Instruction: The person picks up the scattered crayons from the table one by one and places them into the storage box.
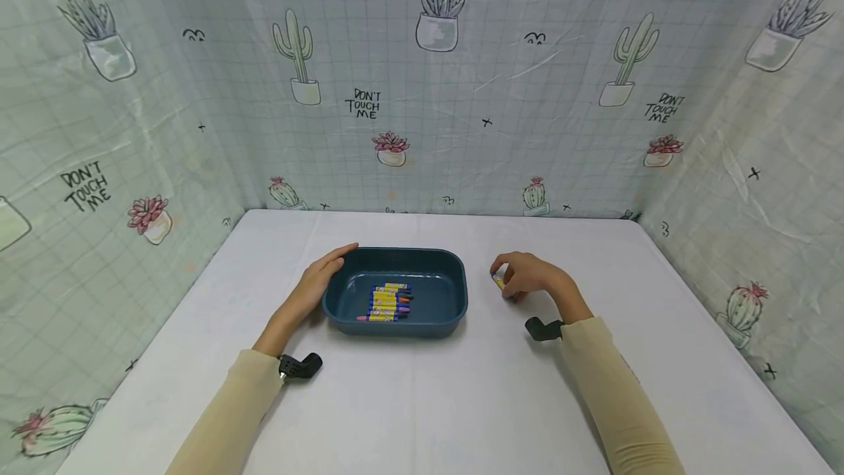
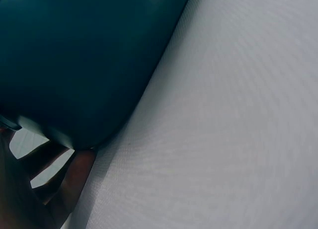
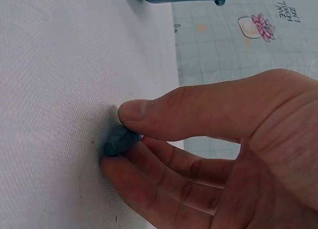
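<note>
A dark teal rectangular tray [image 1: 395, 329] sits on the white table with several crayons [image 1: 389, 303] lying side by side inside it, in yellow and blue wrappers. My left hand [image 1: 315, 288] rests along the tray's left side, its fingers extended toward the far left corner. In the left wrist view, fingers [image 2: 74, 182] touch the tray's outer wall. To the right of the tray, my right hand [image 1: 530, 275] pinches a crayon [image 1: 497, 281] between thumb and fingers, low at the table. Its blue tip shows in the right wrist view.
The white table [image 1: 422, 402] meets a patterned cloth [image 1: 461, 94] at its back and sides. Black wrist mounts [image 1: 302, 366] sit on both forearms. A few tiny dark specks mark the tabletop near the right hand.
</note>
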`<act>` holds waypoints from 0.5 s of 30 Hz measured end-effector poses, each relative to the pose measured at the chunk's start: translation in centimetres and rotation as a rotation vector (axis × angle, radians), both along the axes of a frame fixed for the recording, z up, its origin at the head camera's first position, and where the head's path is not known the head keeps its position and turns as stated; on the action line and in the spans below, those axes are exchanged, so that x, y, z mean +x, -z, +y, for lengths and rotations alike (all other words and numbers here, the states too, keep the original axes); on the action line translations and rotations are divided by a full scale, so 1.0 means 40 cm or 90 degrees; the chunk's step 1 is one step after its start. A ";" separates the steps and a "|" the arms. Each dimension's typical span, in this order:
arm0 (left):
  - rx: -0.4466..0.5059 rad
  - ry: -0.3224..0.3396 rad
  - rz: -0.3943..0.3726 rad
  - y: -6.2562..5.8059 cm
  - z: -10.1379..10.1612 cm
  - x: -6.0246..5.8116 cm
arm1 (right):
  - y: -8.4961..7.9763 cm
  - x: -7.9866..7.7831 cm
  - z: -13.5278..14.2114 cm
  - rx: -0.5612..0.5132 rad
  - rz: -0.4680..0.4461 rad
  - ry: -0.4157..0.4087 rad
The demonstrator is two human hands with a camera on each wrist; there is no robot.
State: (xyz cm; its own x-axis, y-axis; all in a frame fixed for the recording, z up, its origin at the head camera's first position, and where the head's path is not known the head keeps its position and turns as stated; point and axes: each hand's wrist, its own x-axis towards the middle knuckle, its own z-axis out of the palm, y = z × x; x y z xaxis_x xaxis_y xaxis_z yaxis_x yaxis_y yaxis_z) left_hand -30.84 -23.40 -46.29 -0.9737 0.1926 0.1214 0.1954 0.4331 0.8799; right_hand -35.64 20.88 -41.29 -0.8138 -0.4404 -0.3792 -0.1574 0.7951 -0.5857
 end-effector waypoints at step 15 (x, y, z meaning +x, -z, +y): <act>-0.001 -0.005 0.012 0.011 -0.004 -0.002 | -0.002 -0.006 0.003 0.005 0.010 0.005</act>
State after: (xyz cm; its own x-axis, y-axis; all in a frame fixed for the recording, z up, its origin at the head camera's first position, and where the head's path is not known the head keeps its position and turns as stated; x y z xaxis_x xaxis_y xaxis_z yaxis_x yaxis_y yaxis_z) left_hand -30.90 -23.58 -46.75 -0.9729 0.1848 0.1390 0.2080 0.4368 0.8752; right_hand -35.87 21.00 -41.20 -0.8228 -0.4316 -0.3698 -0.1607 0.8008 -0.5770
